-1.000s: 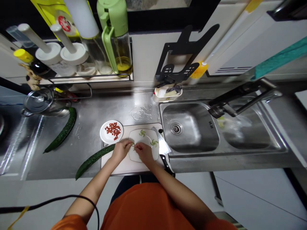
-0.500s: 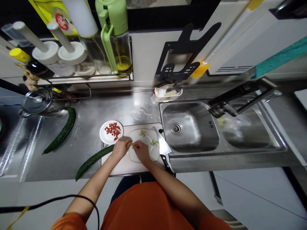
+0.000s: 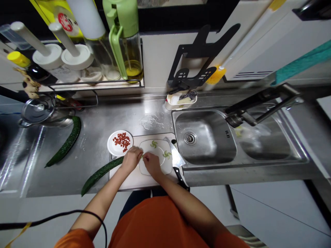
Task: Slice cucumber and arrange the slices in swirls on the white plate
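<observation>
My left hand and my right hand meet over the left edge of a squarish white plate. Fingertips of both are pinched round a small pale-green cucumber slice, mostly hidden. On the plate lie two pinwheel-shaped green cucumber garnishes, one near the top and the other at the right. Beneath the plate is a white cutting board. A whole cucumber reaches from the board's left side, its end by my left wrist. A round white dish of chopped red bits touches the board's upper left.
A cleaver with a black handle lies along the board's right side, beside a cucumber end. Right of it is the sink. Another cucumber and a lidded pot stand left. A rack holds bottles.
Both hands stay at the plate's left edge, still pinching, with only a slight shift of the fingers. Nothing else has visibly moved apart from a small camera shift.
</observation>
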A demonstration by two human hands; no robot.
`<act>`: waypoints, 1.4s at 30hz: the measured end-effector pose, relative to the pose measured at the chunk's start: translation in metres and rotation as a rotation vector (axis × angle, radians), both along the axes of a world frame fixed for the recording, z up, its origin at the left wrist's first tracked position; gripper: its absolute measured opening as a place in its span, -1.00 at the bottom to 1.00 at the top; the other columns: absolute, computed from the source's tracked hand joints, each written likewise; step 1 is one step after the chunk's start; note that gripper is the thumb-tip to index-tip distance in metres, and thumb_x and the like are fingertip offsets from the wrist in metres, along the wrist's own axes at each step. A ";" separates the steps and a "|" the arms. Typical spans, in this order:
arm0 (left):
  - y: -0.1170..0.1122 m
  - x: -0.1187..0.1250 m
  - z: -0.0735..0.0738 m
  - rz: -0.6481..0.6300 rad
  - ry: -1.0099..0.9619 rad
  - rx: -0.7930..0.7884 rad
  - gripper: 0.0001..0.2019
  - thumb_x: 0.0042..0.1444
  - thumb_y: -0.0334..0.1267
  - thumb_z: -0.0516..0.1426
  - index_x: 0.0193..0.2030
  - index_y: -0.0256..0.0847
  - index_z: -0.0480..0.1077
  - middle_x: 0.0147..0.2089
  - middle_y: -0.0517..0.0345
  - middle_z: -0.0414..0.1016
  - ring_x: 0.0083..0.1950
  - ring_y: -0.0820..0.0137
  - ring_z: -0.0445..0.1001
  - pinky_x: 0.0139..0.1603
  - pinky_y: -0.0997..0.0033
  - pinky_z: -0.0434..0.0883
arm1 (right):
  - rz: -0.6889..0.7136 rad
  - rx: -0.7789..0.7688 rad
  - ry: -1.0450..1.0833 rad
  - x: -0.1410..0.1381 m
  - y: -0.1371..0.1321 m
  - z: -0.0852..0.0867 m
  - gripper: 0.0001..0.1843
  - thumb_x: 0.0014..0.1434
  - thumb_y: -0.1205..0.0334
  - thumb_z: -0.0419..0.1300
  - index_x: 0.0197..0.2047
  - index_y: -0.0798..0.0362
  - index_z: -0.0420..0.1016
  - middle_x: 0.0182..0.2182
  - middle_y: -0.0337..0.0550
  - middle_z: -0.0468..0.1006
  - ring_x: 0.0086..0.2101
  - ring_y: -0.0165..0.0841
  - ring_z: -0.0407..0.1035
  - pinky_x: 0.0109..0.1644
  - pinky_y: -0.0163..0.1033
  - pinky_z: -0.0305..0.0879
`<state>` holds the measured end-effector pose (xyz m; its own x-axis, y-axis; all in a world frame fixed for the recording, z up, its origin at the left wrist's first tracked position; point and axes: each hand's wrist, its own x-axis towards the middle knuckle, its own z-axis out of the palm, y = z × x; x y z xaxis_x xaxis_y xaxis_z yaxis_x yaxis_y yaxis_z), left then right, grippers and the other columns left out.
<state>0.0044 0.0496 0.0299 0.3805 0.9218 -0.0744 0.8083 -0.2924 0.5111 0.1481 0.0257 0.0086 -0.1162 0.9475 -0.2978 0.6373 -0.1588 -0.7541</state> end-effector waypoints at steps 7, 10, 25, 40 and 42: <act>-0.005 -0.002 -0.011 0.002 0.003 0.044 -0.82 0.18 -0.37 0.04 -0.11 -0.20 0.41 -0.21 0.04 0.46 -0.12 0.29 0.35 -0.04 0.28 0.34 | 0.044 0.004 -0.069 -0.002 0.000 0.002 -0.84 0.14 0.39 0.06 -0.35 0.05 0.46 -0.40 -0.20 0.55 -0.35 -0.39 0.38 -0.21 -0.33 0.13; -0.006 -0.003 -0.014 0.005 0.001 0.053 -0.79 0.17 -0.38 0.05 -0.07 -0.20 0.39 -0.16 0.04 0.46 -0.10 0.28 0.35 -0.02 0.26 0.34 | 0.061 0.010 -0.097 -0.002 -0.001 0.002 -0.84 0.15 0.38 0.06 -0.35 0.05 0.45 -0.40 -0.19 0.54 -0.34 -0.39 0.36 -0.21 -0.32 0.11; -0.006 -0.002 -0.008 -0.017 0.080 0.074 -0.81 0.23 -0.31 -0.01 -0.29 -0.20 0.42 -0.30 0.06 0.35 -0.18 0.31 0.28 -0.12 0.31 0.33 | 0.133 0.036 -0.149 -0.001 -0.004 0.005 -0.83 0.18 0.40 0.02 -0.31 0.06 0.42 -0.36 -0.14 0.48 -0.28 -0.36 0.33 -0.17 -0.30 0.12; -0.006 -0.012 0.003 -0.134 -0.004 0.050 -0.77 0.13 -0.36 0.07 -0.06 -0.20 0.41 -0.13 -0.01 0.40 0.04 0.22 0.31 0.06 0.15 0.34 | 0.138 0.033 -0.084 0.002 -0.005 0.004 -0.84 0.14 0.44 0.03 -0.32 0.05 0.40 -0.34 -0.16 0.45 -0.24 -0.36 0.30 -0.10 -0.29 0.15; -0.005 -0.011 0.004 -0.135 -0.013 0.052 -0.77 0.14 -0.36 0.06 -0.07 -0.19 0.41 -0.14 -0.01 0.40 0.04 0.23 0.31 0.06 0.15 0.35 | 0.136 0.028 -0.083 0.002 -0.005 0.005 -0.84 0.14 0.44 0.03 -0.31 0.05 0.40 -0.34 -0.16 0.44 -0.25 -0.36 0.30 -0.10 -0.29 0.15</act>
<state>-0.0066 0.0448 0.0336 0.5022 0.8645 -0.0222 0.7532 -0.4247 0.5023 0.1500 0.0209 0.0137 -0.2199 0.9330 -0.2849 0.7116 -0.0463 -0.7010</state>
